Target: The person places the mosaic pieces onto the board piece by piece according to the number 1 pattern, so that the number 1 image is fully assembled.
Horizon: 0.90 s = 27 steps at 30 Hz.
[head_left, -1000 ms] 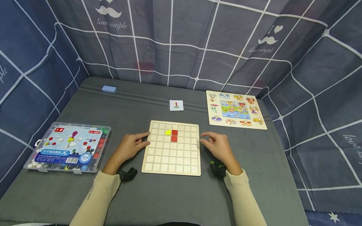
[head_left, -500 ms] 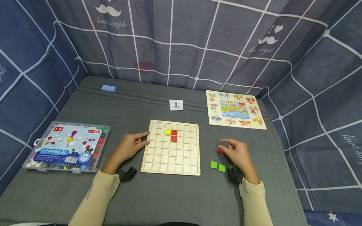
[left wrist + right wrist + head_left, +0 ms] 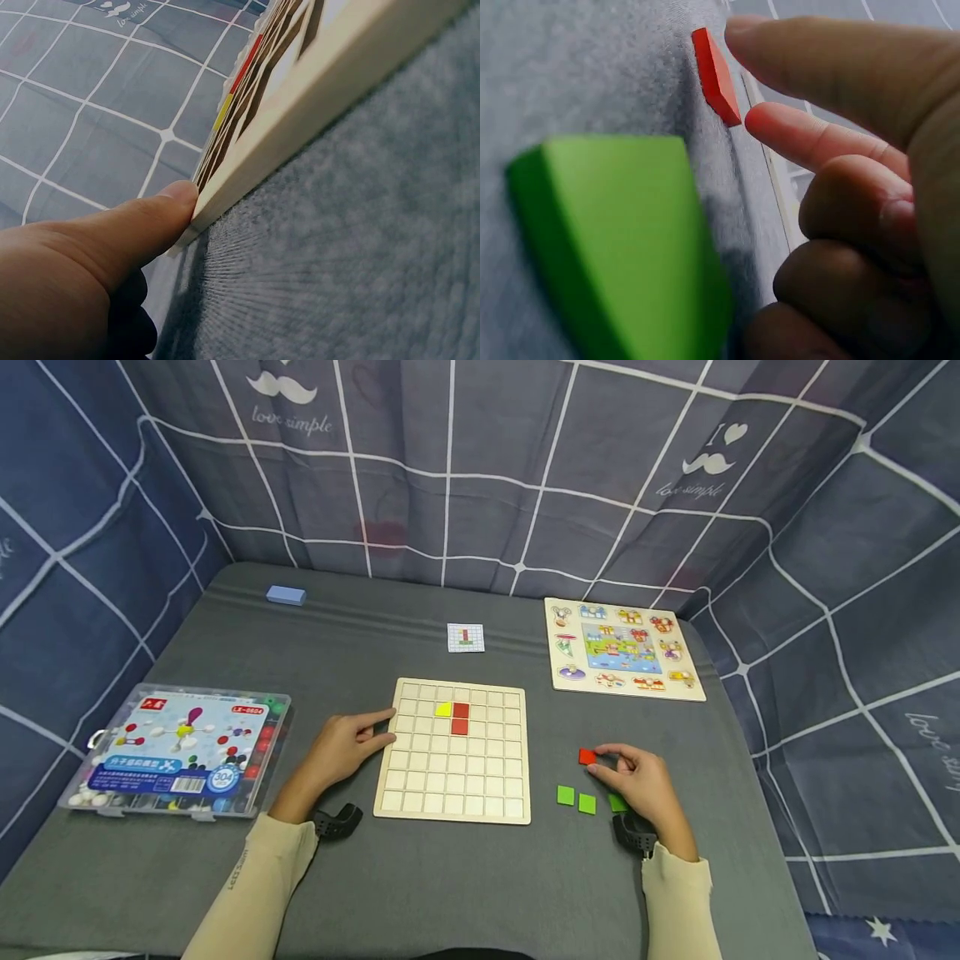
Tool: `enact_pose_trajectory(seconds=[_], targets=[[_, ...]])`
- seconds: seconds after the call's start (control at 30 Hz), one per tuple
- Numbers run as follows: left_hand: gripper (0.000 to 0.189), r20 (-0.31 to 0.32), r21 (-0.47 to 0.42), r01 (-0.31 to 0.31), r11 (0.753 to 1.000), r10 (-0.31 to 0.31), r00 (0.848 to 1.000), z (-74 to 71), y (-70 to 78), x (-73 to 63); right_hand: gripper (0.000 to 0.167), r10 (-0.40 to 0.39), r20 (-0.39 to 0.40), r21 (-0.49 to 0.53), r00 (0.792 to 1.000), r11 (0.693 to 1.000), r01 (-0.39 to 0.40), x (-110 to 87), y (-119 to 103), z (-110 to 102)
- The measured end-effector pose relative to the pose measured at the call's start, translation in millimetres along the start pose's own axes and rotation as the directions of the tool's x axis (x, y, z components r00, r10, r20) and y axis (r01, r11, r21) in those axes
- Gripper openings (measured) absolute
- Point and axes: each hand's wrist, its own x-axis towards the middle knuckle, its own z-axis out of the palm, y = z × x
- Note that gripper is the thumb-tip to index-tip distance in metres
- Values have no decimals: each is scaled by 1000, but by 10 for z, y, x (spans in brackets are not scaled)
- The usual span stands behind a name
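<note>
A wooden grid board point(image 3: 420, 777) lies in front of me with a yellow tile point(image 3: 443, 709) and two red tiles point(image 3: 461, 718) in its upper cells. My left hand point(image 3: 386, 727) rests against the board's left edge with fairly straight fingers, and its thumb point(image 3: 150, 217) touches the board's rim point(image 3: 322, 97). To the right of the board, my right hand point(image 3: 600, 758) has curled fingers, and two fingertips pinch a loose red tile point(image 3: 587, 757) point(image 3: 716, 75) on the cloth. Three green tiles point(image 3: 566, 795) point(image 3: 622, 240) lie beside that hand, one partly under it.
A small pattern card point(image 3: 466, 637) lies beyond the board. A wooden picture puzzle point(image 3: 622, 649) sits at the back right, a clear plastic kit box point(image 3: 180, 752) at the left, and a blue block point(image 3: 286, 596) at the back left. Checked cloth walls enclose the grey table.
My right hand has left the board's right edge, moved right to the loose tiles and closed its fingertips on the red one. The left hand has stayed in place.
</note>
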Motion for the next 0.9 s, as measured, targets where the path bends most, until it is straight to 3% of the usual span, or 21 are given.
enact_pose_trajectory(seconds=[0.37, 0.9], targets=[[45, -7, 8, -12, 1000, 12, 1000, -1, -8, 0, 31, -6, -18, -68, 1000, 998, 4, -10, 21, 20], [46, -4, 5, -11, 1000, 11, 1000, -2, -1, -4, 29, -15, -34, -75, 999, 997, 12, -13, 20, 42]])
